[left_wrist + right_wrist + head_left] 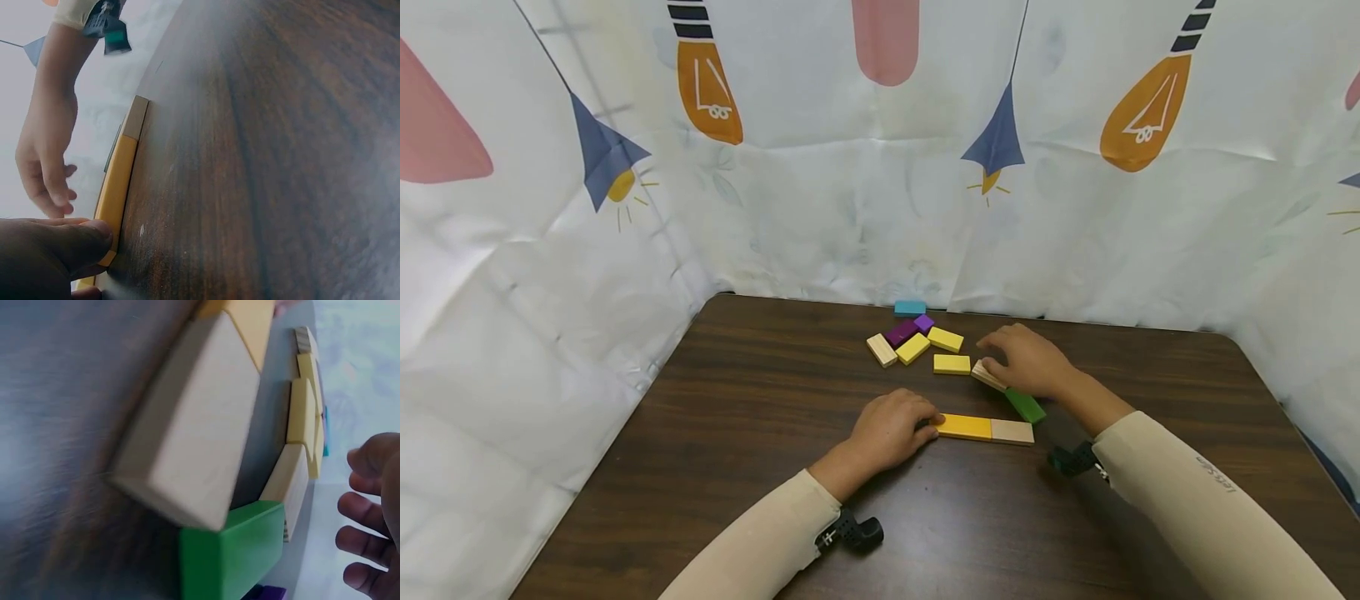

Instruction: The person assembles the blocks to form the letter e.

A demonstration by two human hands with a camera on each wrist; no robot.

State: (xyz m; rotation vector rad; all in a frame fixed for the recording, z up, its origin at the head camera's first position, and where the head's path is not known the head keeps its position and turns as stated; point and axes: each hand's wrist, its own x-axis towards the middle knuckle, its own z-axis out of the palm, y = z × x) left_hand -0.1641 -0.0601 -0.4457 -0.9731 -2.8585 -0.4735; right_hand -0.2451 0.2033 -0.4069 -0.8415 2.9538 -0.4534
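My left hand [891, 429] pinches the left end of an orange wooden block [964, 427], thumb on the near side in the left wrist view. A plain wood block [1012, 432] lies end to end with it, making one straight row. Over the blocks behind the row is my right hand [1028, 360], its fingers [365, 547] loosely bent with nothing between them. Below that hand lies another plain wood block [988, 375], partly hidden by it. A green block [1025, 406] slants from there toward the row's right end.
Several yellow blocks [952, 364], two purple blocks [901, 333], a plain wood block [882, 350] and a blue block [910, 308] are scattered toward the back edge. The dark wooden table [737, 417] meets a printed white cloth [820, 217] behind.
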